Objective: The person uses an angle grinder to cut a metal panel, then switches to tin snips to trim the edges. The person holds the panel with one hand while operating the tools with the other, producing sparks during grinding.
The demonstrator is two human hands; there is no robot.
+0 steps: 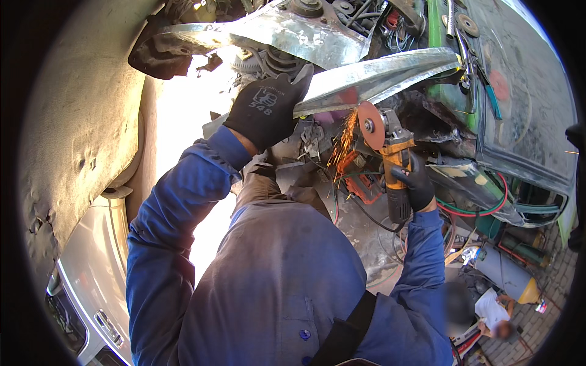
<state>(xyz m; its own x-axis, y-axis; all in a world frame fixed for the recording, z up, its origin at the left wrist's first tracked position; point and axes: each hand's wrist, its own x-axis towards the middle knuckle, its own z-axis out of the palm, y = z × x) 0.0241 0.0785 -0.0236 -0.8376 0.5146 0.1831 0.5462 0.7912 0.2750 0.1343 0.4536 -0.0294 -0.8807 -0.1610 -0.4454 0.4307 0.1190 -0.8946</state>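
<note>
A long bent sheet-metal panel [381, 76] lies across the space in front of me. My left hand [268, 108], in a black glove, grips the panel near its left end. In my right hand [417, 182], also gloved, is an orange and black angle grinder [398, 168]. Its reddish disc [370, 125] meets the panel's lower edge, and orange sparks [346, 143] spray downward from there. The fingers of my right hand wrap round the grinder's body; the panel hides part of my left hand's grip.
A dismantled green car body [519, 91] with tools on it stands to the right. Red and green hoses [482, 211] and a grey gas cylinder [502, 268] lie at lower right, near another person [493, 311]. A silver car [97, 268] stands at left.
</note>
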